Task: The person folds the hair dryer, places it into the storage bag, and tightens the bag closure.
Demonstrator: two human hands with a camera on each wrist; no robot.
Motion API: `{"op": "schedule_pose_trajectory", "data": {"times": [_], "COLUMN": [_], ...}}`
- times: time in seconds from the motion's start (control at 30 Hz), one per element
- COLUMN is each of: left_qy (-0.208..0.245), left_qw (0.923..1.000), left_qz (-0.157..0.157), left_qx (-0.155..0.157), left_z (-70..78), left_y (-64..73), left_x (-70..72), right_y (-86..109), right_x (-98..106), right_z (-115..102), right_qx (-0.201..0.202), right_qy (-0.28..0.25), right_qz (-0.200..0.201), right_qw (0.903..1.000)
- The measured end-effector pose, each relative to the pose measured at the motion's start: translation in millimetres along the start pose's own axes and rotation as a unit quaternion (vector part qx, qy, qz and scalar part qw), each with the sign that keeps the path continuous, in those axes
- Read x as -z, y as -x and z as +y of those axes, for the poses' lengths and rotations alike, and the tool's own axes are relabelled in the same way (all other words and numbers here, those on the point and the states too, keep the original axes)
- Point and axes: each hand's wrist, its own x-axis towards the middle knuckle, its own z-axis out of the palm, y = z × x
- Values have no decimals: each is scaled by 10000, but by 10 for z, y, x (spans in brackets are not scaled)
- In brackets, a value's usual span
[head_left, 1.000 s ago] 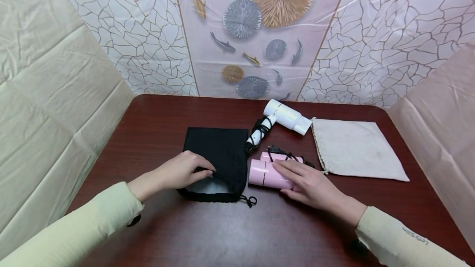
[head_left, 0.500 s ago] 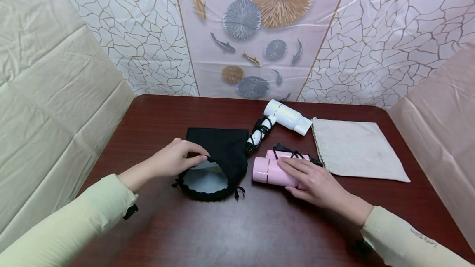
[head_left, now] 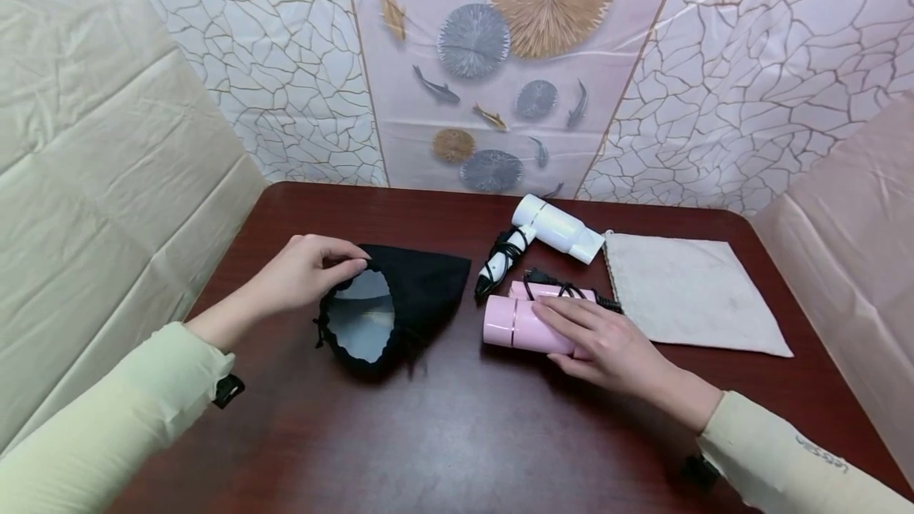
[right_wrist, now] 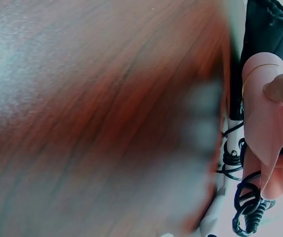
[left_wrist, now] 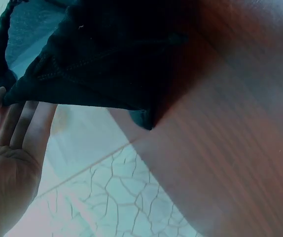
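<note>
My left hand [head_left: 307, 270] pinches the rim of a black drawstring bag [head_left: 432, 280] between thumb and fingers. The bag's round mouth gapes toward me, showing a pale lining. In the left wrist view, the bag [left_wrist: 102, 69] slopes from the left hand [left_wrist: 13, 153] toward the tabletop. My right hand [head_left: 617, 343] grips a folded pink hair dryer [head_left: 527, 325], thumb on the near side and fingers over the top. The right wrist view shows the thumb on the pink barrel of the hair dryer [right_wrist: 261, 111], with its black cord looped round the handle.
Behind the pink dryer lies a white hair dryer [head_left: 560, 228], its handle wrapped in black cord. A flat beige drawstring pouch [head_left: 696, 292] rests at the right. The dark red-brown table [head_left: 443, 435] is bounded by draped cloth [head_left: 93, 205] and a patterned backdrop [head_left: 286, 62].
My left hand has raised the bag's rim and drawn it leftward, so its mouth has widened and turned up. The right hand has shifted the pink dryer slightly right, away from the bag.
</note>
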Motion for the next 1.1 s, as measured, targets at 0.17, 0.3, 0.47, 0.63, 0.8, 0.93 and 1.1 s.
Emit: {"op": "schedule_pose_trajectory", "data": {"times": [0.17, 0.3, 0.47, 0.63, 0.8, 0.93, 1.1], "left_qy": [-156, -397, -627, -935, -1203, -1301, -1409], "left_qw": [9984, 9911, 9716, 9634, 9765, 9837, 9874], "left_qz": [531, 1244, 2257, 2512, 1784, 1240, 713], "left_qx": [141, 247, 332, -24, -87, -4, -109], "left_z": [39, 94, 179, 232, 320, 406, 499], "left_y": [-48, -77, -107, -180, -281, -328, -379], "left_x": [171, 296, 286, 109, -66, -184, -325], "right_y": [-30, -48, -39, -45, -87, -131, -195], "right_x": [20, 28, 30, 36, 53, 63, 88], "right_z": [-2, 10, 28, 31, -9, -72, -179], "right_qx": [62, 74, 52, 23, 7, 93, 274], "right_qy": [-8, -31, -5, 5, -21, -49, -127], "right_qz": [16, -1, 26, 67, 127, 222, 298], "right_qw": [10000, 10000, 10000, 10000, 9999, 9997, 9991]}}
